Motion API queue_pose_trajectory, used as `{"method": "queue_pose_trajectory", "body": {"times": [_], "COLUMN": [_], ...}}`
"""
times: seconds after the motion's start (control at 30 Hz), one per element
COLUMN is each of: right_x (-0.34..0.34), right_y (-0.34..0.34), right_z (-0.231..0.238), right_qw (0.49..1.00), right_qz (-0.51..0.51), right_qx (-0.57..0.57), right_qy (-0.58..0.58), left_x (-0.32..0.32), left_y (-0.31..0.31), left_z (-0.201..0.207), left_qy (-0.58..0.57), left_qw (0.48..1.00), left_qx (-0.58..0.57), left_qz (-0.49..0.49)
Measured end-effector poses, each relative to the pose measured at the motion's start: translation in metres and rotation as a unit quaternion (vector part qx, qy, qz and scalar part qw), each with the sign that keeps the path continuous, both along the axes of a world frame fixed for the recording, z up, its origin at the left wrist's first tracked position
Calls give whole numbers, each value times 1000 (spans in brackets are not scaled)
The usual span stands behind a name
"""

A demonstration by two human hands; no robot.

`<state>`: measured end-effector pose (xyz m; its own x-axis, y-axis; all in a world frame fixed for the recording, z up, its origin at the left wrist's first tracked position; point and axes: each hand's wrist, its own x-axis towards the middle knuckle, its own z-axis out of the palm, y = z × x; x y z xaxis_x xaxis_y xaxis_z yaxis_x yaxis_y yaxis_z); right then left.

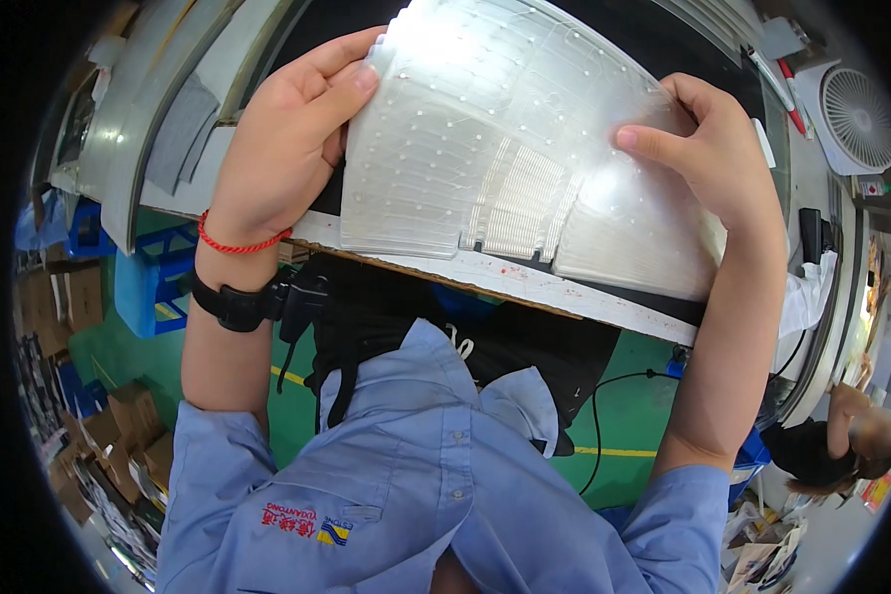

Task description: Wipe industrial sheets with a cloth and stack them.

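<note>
Stack (pixel 544 104) of clear, dotted sheets sits between the two hands, over the table (pixel 614 309) and its black mat (pixel 312 25); from my feed I can't tell whether its underside touches down. I have the left hand (pixel 287 134) pinching the stack's left edge, thumb on the top face, other fingers round the side and partly hidden. Right hand (pixel 728 148) grips the opposite edge, thumb lying on the face, index finger bent at the rim; I can't see the rest of its fingers.

Progress, quick call: gathering looks done, since I see one pile between the hands. Lining-up looks only partly done: layers step out just beside the left fingertips, and a band (pixel 525 198) of offset edges shows midway between the hands, nearer the wearer. Can't tell if that band is just how the sheets are cut. Near edge, closer to the wearer than both hands, reads neater. Not done: release. Both hands are occupied, so I log the stack as in handling, not finished. Sheet count: can't tell.

Around it: grey cloth (pixel 183 134) left of the left hand, untouched. Red pen (pixel 791 94) and fan (pixel 859 119) right of the right hand, also untouched. Blue stool (pixel 153 282) lower left of the left hand. Another person (pixel 822 436) beyond the right forearm, well apart from the stack.
</note>
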<state>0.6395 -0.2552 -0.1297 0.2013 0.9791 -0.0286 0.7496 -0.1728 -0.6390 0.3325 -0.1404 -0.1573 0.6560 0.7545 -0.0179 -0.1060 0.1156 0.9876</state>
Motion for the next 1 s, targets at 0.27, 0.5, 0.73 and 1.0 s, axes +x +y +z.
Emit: {"method": "queue_pose_trajectory", "body": {"times": [0.27,0.5,0.73,1.0], "right_x": [-1,-2,-1,-1], "right_y": [0,-1,-1,-1], "right_z": [-3,0,-4,-1], "right_qw": [1000,1000,999,1000], "right_qz": [15,14,11,-1], "right_qx": [20,9,28,11], "right_qy": [14,16,29,4], "left_x": [-2,-1,1,2], "left_y": [2,4,1,0], "left_z": [-3,-4,-1,0], "left_qy": [1,-28,-2,9], "left_qw": [1000,999,1000,1000], "left_qx": [-4,-10,-8,16], "left_qz": [-12,-18,5,4]}}
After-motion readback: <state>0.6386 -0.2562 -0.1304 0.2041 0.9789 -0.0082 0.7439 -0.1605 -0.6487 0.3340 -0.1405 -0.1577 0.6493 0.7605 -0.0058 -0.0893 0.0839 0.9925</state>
